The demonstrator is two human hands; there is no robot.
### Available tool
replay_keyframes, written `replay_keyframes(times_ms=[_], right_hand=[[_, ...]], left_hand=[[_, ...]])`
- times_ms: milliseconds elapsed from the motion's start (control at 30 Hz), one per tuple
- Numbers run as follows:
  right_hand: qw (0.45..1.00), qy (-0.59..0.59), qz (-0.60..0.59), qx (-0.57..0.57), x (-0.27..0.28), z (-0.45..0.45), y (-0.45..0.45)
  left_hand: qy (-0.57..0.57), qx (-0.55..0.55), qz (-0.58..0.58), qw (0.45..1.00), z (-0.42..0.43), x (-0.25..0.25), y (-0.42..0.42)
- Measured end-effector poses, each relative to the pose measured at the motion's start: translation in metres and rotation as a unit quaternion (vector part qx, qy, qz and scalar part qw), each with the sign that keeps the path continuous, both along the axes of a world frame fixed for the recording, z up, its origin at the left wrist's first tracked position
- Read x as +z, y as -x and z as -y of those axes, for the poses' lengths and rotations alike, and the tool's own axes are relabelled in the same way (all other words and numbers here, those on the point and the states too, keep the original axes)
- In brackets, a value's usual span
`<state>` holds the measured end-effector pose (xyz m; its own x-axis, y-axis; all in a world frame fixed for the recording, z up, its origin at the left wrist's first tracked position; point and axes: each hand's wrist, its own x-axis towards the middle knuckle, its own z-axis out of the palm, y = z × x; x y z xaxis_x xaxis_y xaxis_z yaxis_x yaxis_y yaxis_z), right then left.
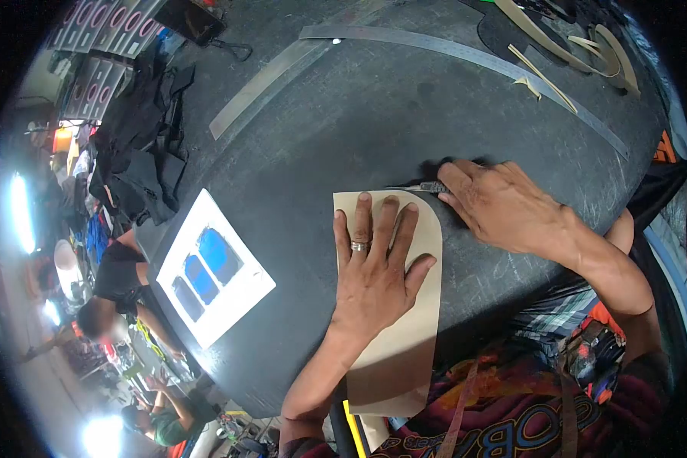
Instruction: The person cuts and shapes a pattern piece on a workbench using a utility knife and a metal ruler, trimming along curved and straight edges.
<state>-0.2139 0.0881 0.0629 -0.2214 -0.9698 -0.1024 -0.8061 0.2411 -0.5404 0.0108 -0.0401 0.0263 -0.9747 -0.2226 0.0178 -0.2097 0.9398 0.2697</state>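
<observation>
My left hand (378, 278) lies flat with fingers spread on a tan sheet (395, 366), a ring on one finger. The sheet is long, with a rounded upper right corner, and its near end hangs toward my body. At its top edge, my right hand (504, 202) is closed around a cutter knife (433, 186). The thin blade points left along that edge, near my left fingertips. Most of the knife's handle is hidden inside my right hand.
Two metal rulers (256, 91) (466, 55) lie on the dark table (305, 145). Tan strips (607, 61) sit at the far right. A white sheet with blue and dark patches (244, 286) is at left, near black scraps (137, 164). Two people (122, 282) (172, 424) are beyond.
</observation>
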Motion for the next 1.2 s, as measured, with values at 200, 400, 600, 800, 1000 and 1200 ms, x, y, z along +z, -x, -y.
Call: replay_keyframes(times_ms=[200, 400, 600, 800, 1000, 1200], right_hand=[[1.000, -0.019, -0.006, 0.012, 0.001, 0.001, 0.000], [0.999, -0.026, -0.013, 0.018, 0.001, 0.002, -0.002], [0.999, -0.028, -0.020, 0.027, 0.002, 0.004, -0.002], [0.998, -0.027, -0.026, 0.041, 0.000, 0.009, -0.004], [0.999, -0.009, -0.016, 0.033, -0.002, 0.012, -0.007], [0.999, -0.024, -0.022, 0.037, -0.001, 0.012, -0.006]], left_hand=[[-0.001, 0.001, -0.011, 1.000, 0.000, -0.003, -0.001], [0.005, 0.000, -0.014, 1.000, 0.000, 0.001, 0.001], [0.002, 0.006, -0.029, 1.000, 0.000, -0.002, 0.002], [0.000, 0.015, -0.026, 1.000, 0.000, -0.002, 0.004], [-0.010, 0.018, -0.030, 0.999, 0.000, -0.003, 0.004], [-0.012, 0.019, -0.035, 0.999, 0.000, -0.003, 0.004]])
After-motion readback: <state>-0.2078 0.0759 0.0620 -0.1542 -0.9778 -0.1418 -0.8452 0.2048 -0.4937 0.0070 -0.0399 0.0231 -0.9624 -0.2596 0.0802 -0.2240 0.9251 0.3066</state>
